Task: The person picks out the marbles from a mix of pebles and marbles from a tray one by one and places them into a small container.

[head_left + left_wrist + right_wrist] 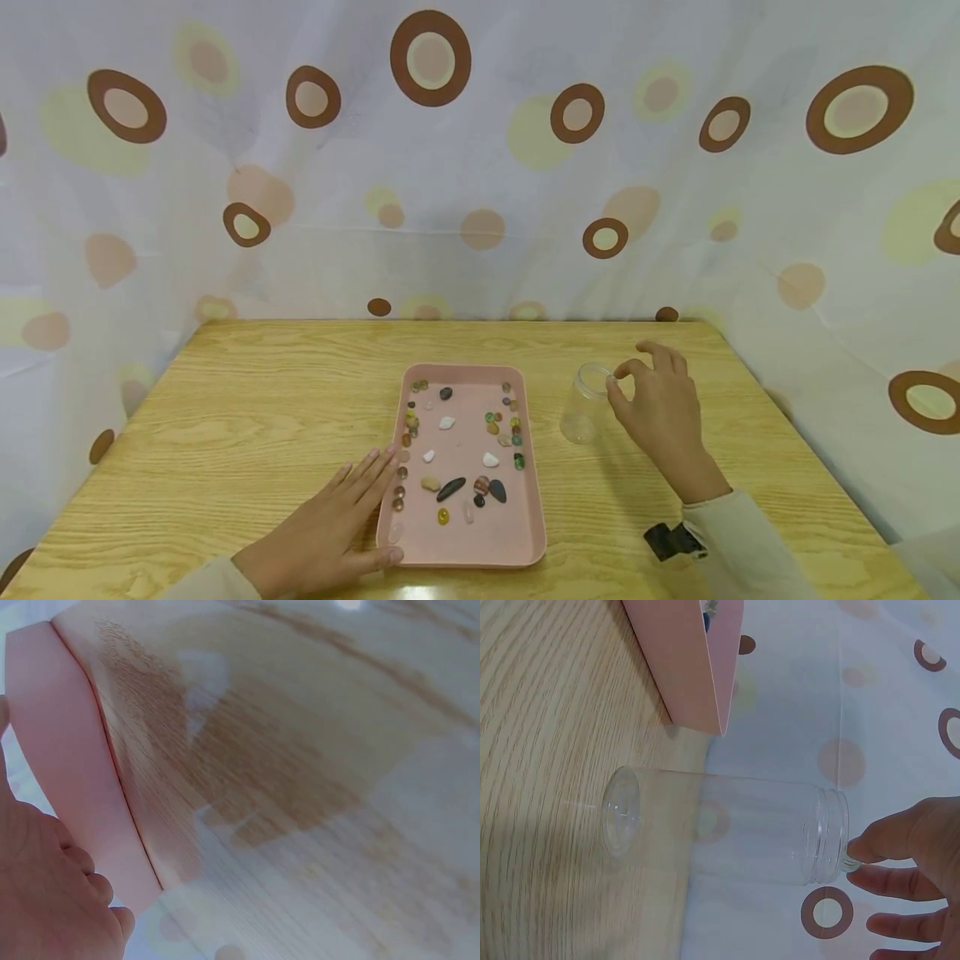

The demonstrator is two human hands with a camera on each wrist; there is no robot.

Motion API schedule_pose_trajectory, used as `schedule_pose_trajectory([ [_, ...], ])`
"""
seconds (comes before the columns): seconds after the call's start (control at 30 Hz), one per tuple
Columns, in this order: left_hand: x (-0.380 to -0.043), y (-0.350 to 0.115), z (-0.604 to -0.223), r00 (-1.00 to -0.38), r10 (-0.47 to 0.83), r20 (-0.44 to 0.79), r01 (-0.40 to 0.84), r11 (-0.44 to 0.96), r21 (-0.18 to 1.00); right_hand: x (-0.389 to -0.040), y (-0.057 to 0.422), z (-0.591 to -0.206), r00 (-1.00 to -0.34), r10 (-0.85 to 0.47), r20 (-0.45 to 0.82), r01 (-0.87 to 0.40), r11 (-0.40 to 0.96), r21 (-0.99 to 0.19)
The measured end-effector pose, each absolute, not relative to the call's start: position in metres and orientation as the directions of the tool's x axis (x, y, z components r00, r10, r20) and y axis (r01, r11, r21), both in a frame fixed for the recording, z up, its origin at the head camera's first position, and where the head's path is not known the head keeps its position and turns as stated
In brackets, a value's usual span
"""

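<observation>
My right hand (666,417) is at the mouth of a clear plastic jar (583,412), which stands upright without a lid to the right of the pink tray (465,550). Its thumb and index finger pinch a small clear, greenish glass marble (849,864) at the rim, as the right wrist view shows; the other fingers are spread. No contents show inside the jar. With fingers extended, my left hand (330,525) rests along the tray's left side, the thumb at its near left corner. In the left wrist view, that hand (52,877) lies against the tray's outer wall (75,727).
Along both long sides of the tray lie several coloured glass marbles (519,461). White pebbles (447,423), a long dark stone (452,489) and a yellow bead (443,517) lie further in. A patterned curtain (480,167) hangs behind the wooden table (285,400).
</observation>
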State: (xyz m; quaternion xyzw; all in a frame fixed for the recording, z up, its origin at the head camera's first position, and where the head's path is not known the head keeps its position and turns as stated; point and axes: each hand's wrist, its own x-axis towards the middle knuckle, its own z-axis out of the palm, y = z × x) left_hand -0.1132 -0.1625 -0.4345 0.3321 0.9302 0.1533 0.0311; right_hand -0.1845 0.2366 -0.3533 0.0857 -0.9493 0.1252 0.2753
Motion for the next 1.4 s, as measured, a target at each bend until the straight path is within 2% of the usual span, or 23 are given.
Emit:
schedule_pose_trajectory([
  [0.43,-0.113,-0.163,-0.438,-0.776,0.624,0.087,0.619,0.729,0.294,-0.187,0.237,-0.355,-0.859,-0.088,0.504,-0.212,0.958,-0.195],
  [1.0,-0.115,-0.163,-0.438,-0.78,0.625,0.045,0.607,0.736,0.299,-0.186,0.238,-0.354,-0.864,-0.101,0.494,-0.214,0.96,-0.178],
  [1.2,-0.115,-0.163,-0.438,-0.777,0.627,0.052,0.611,0.732,0.301,-0.185,0.23,-0.357,-0.808,-0.15,0.571,-0.309,0.931,-0.193],
  [1.4,-0.114,-0.163,-0.437,-0.78,0.624,0.055,0.607,0.732,0.308,-0.176,0.208,-0.361,-0.724,-0.302,0.62,-0.473,0.872,-0.128],
])
